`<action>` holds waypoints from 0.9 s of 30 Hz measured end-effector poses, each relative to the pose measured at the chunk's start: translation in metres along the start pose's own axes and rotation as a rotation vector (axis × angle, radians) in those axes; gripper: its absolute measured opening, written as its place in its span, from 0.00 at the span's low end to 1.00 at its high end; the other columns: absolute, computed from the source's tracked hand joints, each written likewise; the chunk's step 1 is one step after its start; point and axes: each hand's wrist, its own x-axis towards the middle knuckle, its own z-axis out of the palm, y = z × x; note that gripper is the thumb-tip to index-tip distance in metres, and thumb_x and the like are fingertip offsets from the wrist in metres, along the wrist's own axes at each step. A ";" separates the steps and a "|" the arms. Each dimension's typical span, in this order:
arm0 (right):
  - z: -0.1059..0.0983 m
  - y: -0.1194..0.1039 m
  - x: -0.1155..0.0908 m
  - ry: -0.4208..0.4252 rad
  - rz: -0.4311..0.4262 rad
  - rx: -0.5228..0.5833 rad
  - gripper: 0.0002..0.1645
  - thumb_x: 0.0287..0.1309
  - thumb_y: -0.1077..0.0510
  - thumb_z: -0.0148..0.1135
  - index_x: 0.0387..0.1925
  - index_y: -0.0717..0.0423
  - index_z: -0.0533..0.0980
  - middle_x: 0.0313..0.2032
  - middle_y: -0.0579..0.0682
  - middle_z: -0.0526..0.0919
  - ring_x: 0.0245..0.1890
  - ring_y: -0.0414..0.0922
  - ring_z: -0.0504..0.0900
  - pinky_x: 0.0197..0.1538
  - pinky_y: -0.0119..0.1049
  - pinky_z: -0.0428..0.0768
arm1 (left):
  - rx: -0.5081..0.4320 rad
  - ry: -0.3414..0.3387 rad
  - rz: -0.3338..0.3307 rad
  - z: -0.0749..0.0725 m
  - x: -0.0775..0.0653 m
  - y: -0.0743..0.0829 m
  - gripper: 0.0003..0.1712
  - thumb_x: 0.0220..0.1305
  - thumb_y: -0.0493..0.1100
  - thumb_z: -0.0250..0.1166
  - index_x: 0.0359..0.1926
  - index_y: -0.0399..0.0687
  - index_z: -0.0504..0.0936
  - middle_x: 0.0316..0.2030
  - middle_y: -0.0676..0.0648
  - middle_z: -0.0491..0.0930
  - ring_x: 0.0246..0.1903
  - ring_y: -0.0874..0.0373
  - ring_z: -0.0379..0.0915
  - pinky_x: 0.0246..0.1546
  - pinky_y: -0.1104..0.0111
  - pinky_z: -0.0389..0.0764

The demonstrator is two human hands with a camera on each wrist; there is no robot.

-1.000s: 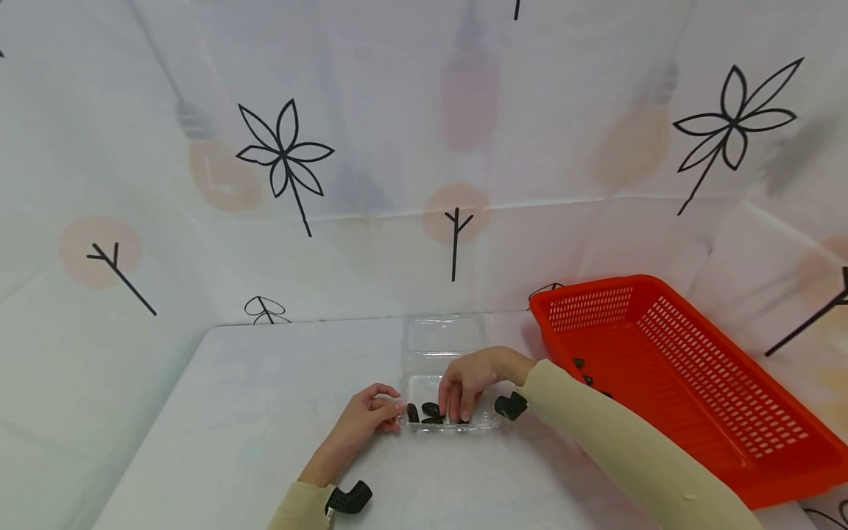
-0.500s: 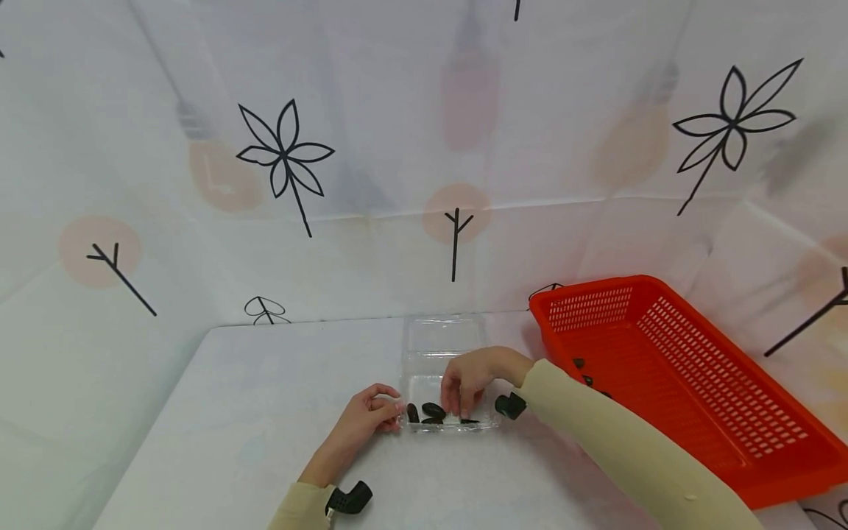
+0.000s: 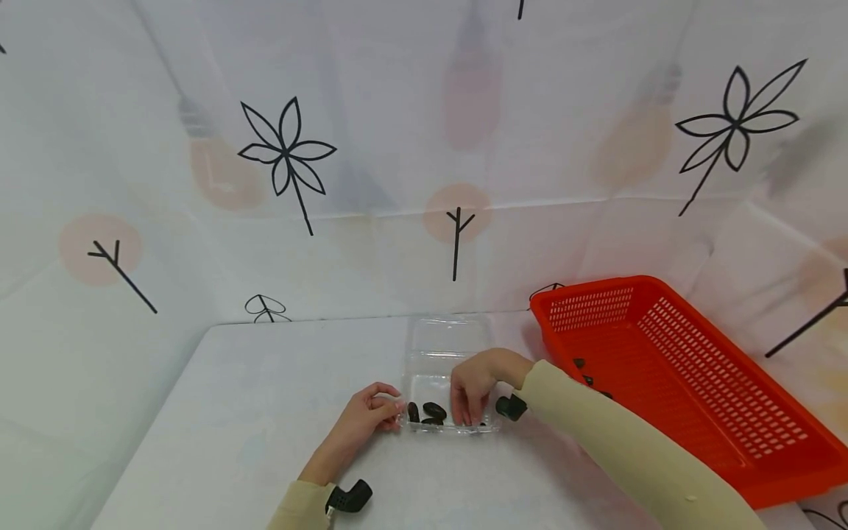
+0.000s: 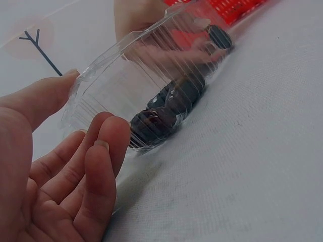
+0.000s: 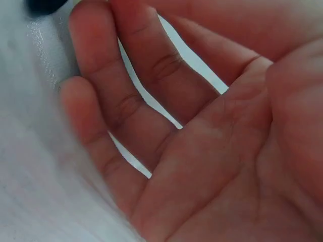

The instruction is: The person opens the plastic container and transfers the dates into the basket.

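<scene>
A clear plastic clamshell box lies with its lid folded back, holding several dark, glossy oval pieces that look like pebbles. My left hand grips the box's left side: in the left wrist view the thumb is at the rim and bent fingertips rest by the wall. Inside the box's right part, my right hand reaches down with bent fingers. One dark piece is by its fingertips; whether they pinch it is hidden. The right wrist view shows mostly the palm.
A red plastic basket stands on the right, with a few dark pieces by its left wall. The white-covered table meets a printed cloth backdrop behind.
My right hand has shifted slightly right along the box's front wall, and the dark piece by its fingertips has moved right too. The left hand stays put.
</scene>
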 end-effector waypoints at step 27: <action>-0.001 0.001 -0.002 -0.012 -0.018 0.017 0.12 0.53 0.69 0.71 0.34 0.50 0.88 0.31 0.48 0.87 0.29 0.38 0.77 0.34 0.30 0.76 | 0.010 -0.004 0.008 0.000 0.000 0.001 0.19 0.65 0.42 0.69 0.49 0.36 0.75 0.28 0.48 0.83 0.26 0.59 0.81 0.32 0.70 0.80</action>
